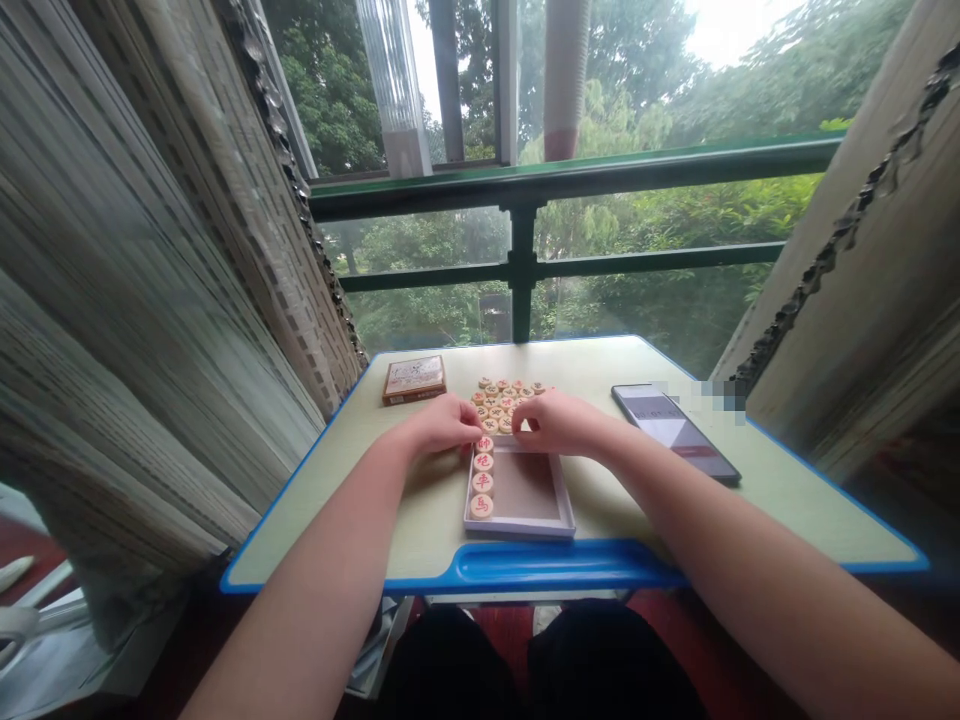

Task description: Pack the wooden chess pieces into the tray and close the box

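Observation:
A shallow open box lies near the table's front edge. Several round wooden chess pieces with red characters stand in a column along its left side. Behind the box lies a loose heap of more wooden pieces. My left hand rests at the box's far left corner, fingers curled by the top piece of the column. My right hand sits at the box's far edge beside the heap, its fingers pinched together; what they hold is hidden.
A brown box lid lies at the table's back left. A dark phone lies to the right. The table has a blue rim with a groove in front. Curtains hang on both sides; a green railing stands behind.

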Motion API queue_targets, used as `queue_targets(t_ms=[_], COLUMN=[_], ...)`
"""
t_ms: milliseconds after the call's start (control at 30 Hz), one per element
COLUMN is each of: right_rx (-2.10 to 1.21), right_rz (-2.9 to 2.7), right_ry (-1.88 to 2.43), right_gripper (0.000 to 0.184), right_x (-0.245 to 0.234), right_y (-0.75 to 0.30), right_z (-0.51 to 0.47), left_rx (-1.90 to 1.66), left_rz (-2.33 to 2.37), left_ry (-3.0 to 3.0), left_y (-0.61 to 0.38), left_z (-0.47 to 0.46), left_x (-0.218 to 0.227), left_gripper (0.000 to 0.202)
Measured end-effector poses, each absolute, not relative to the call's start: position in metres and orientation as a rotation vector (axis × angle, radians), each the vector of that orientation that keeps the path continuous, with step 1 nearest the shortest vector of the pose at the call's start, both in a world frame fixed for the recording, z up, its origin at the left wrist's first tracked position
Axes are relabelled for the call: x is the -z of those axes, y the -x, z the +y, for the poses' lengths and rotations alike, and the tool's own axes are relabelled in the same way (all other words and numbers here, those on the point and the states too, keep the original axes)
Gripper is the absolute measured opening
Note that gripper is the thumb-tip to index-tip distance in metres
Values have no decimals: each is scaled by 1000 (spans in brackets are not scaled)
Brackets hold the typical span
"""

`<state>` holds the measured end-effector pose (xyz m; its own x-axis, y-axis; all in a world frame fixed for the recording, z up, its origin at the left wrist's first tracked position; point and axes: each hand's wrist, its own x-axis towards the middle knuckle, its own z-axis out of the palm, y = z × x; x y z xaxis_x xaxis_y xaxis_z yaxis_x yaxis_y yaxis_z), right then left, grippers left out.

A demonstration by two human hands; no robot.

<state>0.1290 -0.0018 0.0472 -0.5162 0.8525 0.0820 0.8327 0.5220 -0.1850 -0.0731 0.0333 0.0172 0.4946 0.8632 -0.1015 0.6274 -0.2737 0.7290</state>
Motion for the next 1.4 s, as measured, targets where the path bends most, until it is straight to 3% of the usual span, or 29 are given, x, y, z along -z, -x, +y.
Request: queue_targets(t_ms=[233,767,1033,1400], right_rx=[-24,-47,65,-183], right_rz=[-2195,-2042,-2219,-2366], right_ry=[1683,2111,1717,1509], right_gripper=[30,36,42,42], right_x=[-28,-17,-1,3], right_y=[-147,-171,-163,-152], right_z=[30,54,61,63], left_rx=[-603,-741,-760,-762], left_rz=[1264,1324,1334,1319], left_ry=[-1852,-1857,-1845,-1874], left_y=[72,69,68,68], left_z=[32,35,34,36], left_x=[-20,-19,-21,-18], left_gripper=[16,18,17,17])
